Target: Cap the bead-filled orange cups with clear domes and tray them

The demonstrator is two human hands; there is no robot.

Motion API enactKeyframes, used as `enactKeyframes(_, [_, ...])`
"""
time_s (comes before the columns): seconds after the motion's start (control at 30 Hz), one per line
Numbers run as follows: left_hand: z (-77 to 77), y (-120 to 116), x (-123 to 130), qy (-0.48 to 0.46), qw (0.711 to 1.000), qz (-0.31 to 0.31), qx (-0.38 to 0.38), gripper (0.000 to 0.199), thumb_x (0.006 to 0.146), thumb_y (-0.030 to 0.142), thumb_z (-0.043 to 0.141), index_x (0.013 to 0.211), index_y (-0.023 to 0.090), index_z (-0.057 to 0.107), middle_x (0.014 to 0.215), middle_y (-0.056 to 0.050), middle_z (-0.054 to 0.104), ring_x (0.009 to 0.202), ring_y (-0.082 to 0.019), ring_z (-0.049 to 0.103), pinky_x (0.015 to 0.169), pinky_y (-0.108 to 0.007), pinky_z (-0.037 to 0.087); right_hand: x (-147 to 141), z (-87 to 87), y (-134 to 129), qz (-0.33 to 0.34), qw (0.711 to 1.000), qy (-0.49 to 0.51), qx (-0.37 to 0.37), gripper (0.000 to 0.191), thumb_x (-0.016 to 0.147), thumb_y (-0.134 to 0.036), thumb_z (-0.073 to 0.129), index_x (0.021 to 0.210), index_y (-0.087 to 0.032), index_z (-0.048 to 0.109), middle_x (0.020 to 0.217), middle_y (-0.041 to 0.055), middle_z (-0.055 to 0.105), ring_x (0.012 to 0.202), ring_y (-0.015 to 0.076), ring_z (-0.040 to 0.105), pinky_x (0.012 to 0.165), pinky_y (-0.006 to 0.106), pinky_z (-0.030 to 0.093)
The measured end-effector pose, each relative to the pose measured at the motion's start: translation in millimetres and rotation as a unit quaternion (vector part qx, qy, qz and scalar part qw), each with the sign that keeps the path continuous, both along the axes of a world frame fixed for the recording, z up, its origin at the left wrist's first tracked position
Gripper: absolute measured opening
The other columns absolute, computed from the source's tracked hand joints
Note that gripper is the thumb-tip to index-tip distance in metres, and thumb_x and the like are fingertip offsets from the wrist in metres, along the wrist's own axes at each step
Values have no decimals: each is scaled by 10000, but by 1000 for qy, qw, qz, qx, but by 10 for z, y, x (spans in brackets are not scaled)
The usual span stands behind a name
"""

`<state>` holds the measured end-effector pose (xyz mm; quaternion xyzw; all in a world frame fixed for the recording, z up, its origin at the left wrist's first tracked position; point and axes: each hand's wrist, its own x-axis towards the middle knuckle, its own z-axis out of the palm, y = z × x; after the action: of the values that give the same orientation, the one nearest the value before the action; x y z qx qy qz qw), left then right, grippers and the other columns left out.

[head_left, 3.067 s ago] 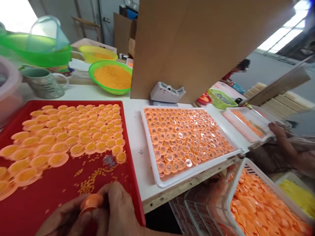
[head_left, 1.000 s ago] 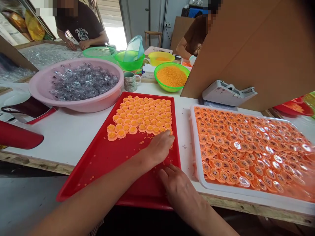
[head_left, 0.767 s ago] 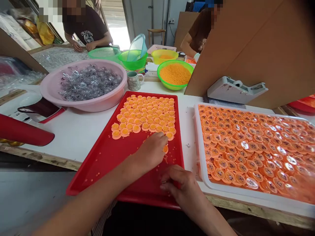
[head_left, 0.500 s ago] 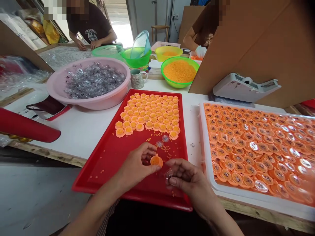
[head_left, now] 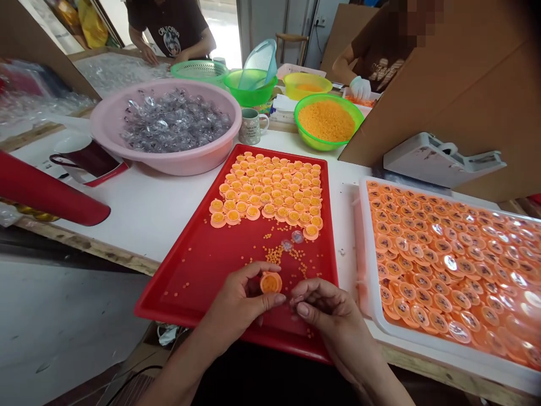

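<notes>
Over the front of a red tray (head_left: 198,282), my left hand (head_left: 249,299) pinches an orange cup-shaped piece (head_left: 270,283) with small orange bits inside. Just to its right, my right hand (head_left: 327,307) holds a small clear disc (head_left: 297,300) between thumb and fingers; the two pieces are apart. Rows of orange cup pieces (head_left: 274,186) fill the tray's back part. Two clear discs, one of them a clear cover (head_left: 297,237), lie among loose orange beads (head_left: 274,255) in front of those rows.
A pink basin (head_left: 164,158) of clear covers stands back left, beside a mug (head_left: 250,127). Behind is a green bowl (head_left: 327,121) of orange beads. At right, a white tray (head_left: 374,304) holds lidded orange pieces. Two people work across the table.
The view has shifted, so the table items appear farther right. The orange piece has turned to show its open side more fully. Both hands still hold their pieces.
</notes>
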<state>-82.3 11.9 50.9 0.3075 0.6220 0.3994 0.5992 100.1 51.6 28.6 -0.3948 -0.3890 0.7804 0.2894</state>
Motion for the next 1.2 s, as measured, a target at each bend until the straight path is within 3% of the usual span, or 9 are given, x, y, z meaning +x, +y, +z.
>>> enactKeyframes(0.13, [19, -10, -9, -65, 998, -7, 23, 422, 758, 194, 686, 1174, 196, 615, 929, -10, 690, 862, -168, 659, 724, -245, 558, -72, -28, 4, -41, 998, -23, 40, 121, 766, -289, 809, 845, -227, 742, 807, -2, 703, 787, 132, 631, 760, 238, 498])
enactKeyframes(0.27, [7, -38, 27, -78, 995, -40, 41, 416, 800, 180, 625, 1216, 187, 597, 940, -26, 704, 827, -172, 678, 735, -275, 579, -90, -83, 45, -34, 995, -57, 72, 126, 755, -285, 810, 861, -239, 759, 797, 7, 723, 749, 152, 652, 729, 270, 520])
enactKeyframes(0.4, [-15, -59, 55, -59, 996, -44, 58, 386, 780, 120, 600, 1156, 205, 607, 1052, -43, 711, 930, -197, 689, 797, -305, 589, -69, -42, 90, -2, 971, -134, 199, 92, 778, -233, 777, 858, -277, 784, 827, 11, 716, 787, 168, 663, 719, 271, 528])
enactKeyframes(0.53, [36, -63, 53, 21, 993, -97, 70, 365, 796, 73, 564, 1107, 228, 675, 1056, -32, 731, 1002, -204, 680, 928, -335, 540, -72, 51, 105, 29, 925, -188, 328, 167, 825, -157, 708, 886, -294, 781, 820, 8, 714, 760, 165, 661, 688, 268, 529])
enactKeyframes(0.67, [103, -67, 59, 121, 979, -140, 85, 466, 837, 86, 547, 1232, 306, 660, 1191, -13, 706, 1119, -218, 639, 1014, -352, 486, -74, 88, 114, 28, 902, -224, 368, 163, 777, -83, 716, 773, -245, 733, 744, -10, 703, 675, 149, 641, 638, 253, 515])
enactKeyframes(0.77, [109, -73, 85, 131, 980, -132, 77, 503, 832, 145, 608, 1312, 294, 612, 1275, -35, 675, 1192, -255, 606, 1038, -372, 476, -54, 92, 113, 23, 885, -226, 407, 173, 781, -58, 704, 743, -227, 694, 726, -13, 689, 660, 141, 631, 617, 241, 503])
enactKeyframes(0.9, [95, -70, 127, 127, 980, -127, 88, 446, 882, 216, 596, 1326, 267, 604, 1227, -53, 701, 1176, -251, 617, 1042, -380, 476, -6, 55, 87, 24, 866, -204, 456, 195, 836, -45, 658, 809, -234, 699, 802, 0, 683, 726, 137, 645, 660, 237, 517])
enactKeyframes(1.07, [161, -29, 158, 144, 970, -167, 102, 421, 916, 160, 550, 1320, 265, 602, 1312, -39, 654, 1176, -211, 615, 1023, -322, 483, 57, -29, 82, 50, 862, -164, 476, 220, 879, -36, 606, 823, -227, 699, 856, 15, 669, 771, 137, 652, 683, 240, 532])
enactKeyframes(1.2, [165, 2, 159, 129, 968, -193, 99, 406, 903, 89, 533, 1258, 252, 643, 1201, -27, 706, 1079, -193, 656, 941, -291, 521, 67, -35, 76, 51, 845, -174, 503, 195, 891, -31, 601, 868, -210, 674, 823, 6, 653, 742, 122, 632, 670, 227, 509])
